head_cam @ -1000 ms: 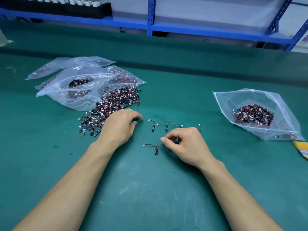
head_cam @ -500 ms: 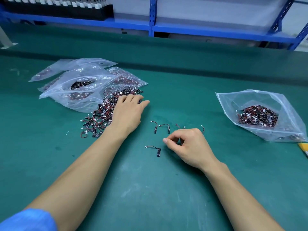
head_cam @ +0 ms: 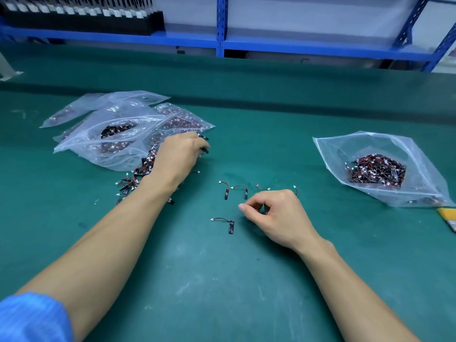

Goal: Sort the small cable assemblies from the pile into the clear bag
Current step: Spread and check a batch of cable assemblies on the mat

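A pile of small red-and-black cable assemblies lies on the green mat at left. My left hand rests on the pile's far end, fingers curled down around some assemblies; black ends stick out past the fingertips. My right hand sits on the mat at centre, thumb and forefinger pinched together, with nothing visible in it. Loose assemblies lie around it: two side by side just beyond it, one to its left, another behind the knuckles. The open clear bag at right holds several assemblies.
A heap of filled clear bags lies beyond the pile at left. A yellow object pokes in at the right edge. A blue shelf rack with a black tray of parts runs along the back.
My left hand has moved from beside the loose assemblies forward onto the pile's far end and curled its fingers there. The right hand has stayed in place.
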`<state>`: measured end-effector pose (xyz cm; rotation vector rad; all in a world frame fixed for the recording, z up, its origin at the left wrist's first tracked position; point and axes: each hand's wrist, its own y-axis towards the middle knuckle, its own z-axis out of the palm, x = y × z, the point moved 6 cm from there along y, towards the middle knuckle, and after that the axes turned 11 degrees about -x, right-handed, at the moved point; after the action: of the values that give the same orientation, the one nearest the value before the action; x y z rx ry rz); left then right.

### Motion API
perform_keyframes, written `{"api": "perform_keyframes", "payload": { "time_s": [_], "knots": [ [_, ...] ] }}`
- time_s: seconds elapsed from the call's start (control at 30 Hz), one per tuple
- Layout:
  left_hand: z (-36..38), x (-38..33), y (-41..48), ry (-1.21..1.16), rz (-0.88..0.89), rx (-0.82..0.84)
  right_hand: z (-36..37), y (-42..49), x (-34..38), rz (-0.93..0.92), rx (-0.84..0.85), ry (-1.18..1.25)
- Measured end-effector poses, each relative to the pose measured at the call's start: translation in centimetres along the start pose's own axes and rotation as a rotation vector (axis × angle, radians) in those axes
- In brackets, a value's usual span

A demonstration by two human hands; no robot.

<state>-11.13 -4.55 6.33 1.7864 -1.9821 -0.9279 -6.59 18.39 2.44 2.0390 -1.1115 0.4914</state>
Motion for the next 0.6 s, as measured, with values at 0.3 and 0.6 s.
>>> {"api": "perform_keyframes", "payload": {
  "time_s": [0.3, 0.6],
  "knots": [
    [-5.0, 0.5, -0.9, -0.310, -0.189, -0.424, -0.5, 0.3, -1.0, 0.123, -0.085, 0.172],
    [-5.5, -3.2, -4.1, -0.705, -0.430, -0.340, -1.8, 0.8, -1.6, 0.233, -0.160, 0.269]
  ]
}}
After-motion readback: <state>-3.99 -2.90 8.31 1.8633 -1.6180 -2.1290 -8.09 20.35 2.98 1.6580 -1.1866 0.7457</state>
